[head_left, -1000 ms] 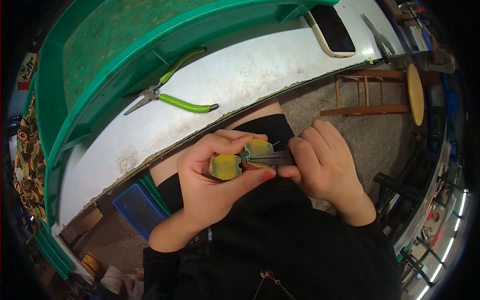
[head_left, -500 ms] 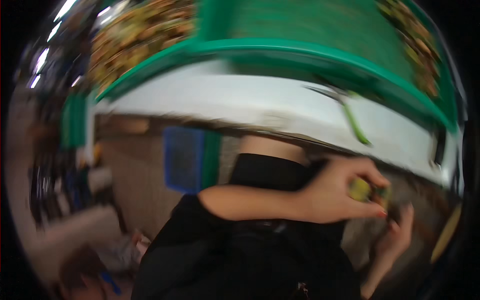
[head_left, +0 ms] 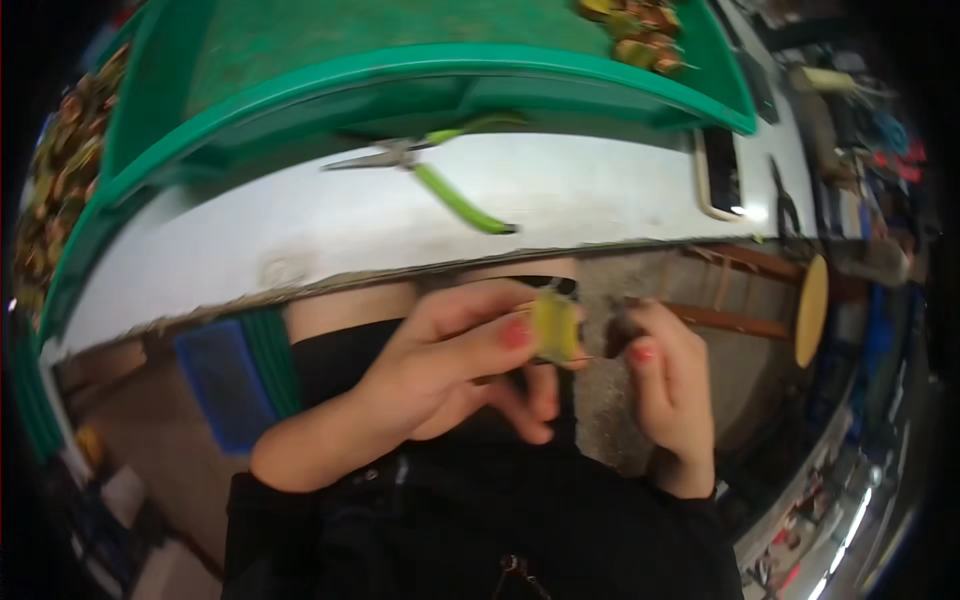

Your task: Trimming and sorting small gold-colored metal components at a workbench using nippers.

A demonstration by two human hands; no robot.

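My left hand (head_left: 430,365) pinches a small yellow-wrapped coil (head_left: 553,325) with copper-coloured edges between thumb and fingers, above my lap. Its lower fingers curl loosely beneath. Close by on the right, my right hand (head_left: 672,385) is closed, thumb against forefinger, on a small dark piece (head_left: 622,330) whose kind is blurred. A narrow gap lies between the dark piece and the coil. Beyond the hands, pliers with green handles (head_left: 460,200) rest spread apart on the white table (head_left: 330,235).
A green divided tray (head_left: 400,65) stands along the table, with heaped coils (head_left: 65,185) at left and more coils (head_left: 645,35) at right. A phone (head_left: 720,175) and dark pliers (head_left: 783,195) lie at the right. Below are a blue crate (head_left: 225,385) and a round-seated stool (head_left: 812,310).
The view has swung right, bringing the phone and dark pliers into sight. My left hand with the coil now shows nearer the picture's middle, and my right hand has come up level with it.
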